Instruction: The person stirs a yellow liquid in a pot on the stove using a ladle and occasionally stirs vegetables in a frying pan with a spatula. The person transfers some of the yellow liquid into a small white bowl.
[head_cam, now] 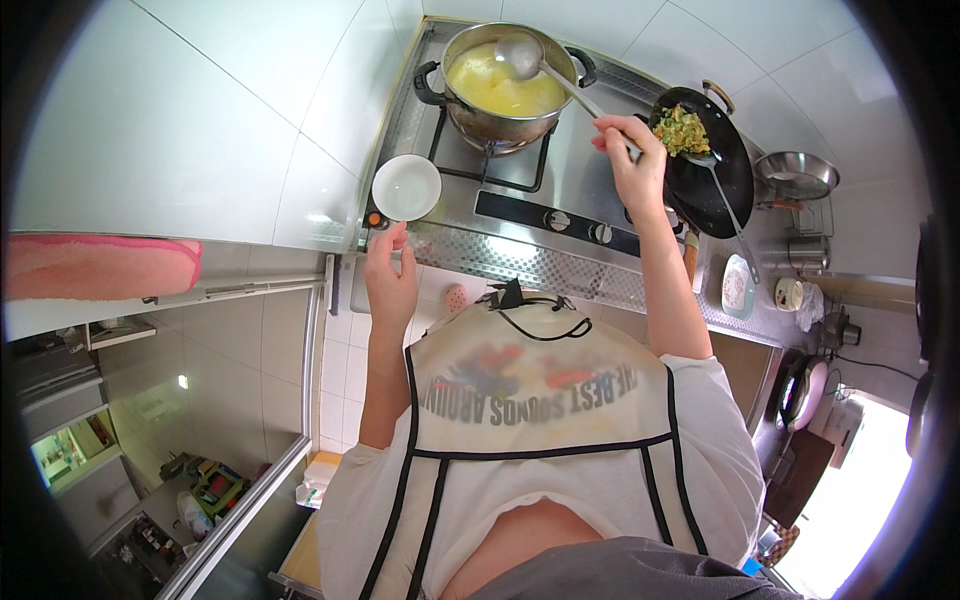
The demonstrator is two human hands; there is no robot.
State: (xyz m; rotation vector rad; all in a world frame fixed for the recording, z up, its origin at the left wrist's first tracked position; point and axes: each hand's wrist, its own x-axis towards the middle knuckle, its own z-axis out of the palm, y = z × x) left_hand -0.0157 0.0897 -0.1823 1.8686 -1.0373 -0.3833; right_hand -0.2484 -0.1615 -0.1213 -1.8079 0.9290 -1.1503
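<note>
In the head view my right hand [636,161] grips the handle of a metal ladle [521,56]. The ladle's bowl is over a steel pot [499,131] with two black handles, which stands on the gas stove. Yellow, frothy liquid [495,86] fills much of the pot. My left hand [391,281] holds nothing, its fingers apart, just in front of a white bowl [406,187]. That bowl sits on the stove's left corner, and no food shows in it.
A black wok [712,199] on the right holds chopped green-and-yellow food [681,131] and a metal spatula [727,199]. Further right are a steel basin [797,176], a patterned dish [738,286] and a small tub [788,294]. A small orange-topped bottle [376,220] stands by the bowl.
</note>
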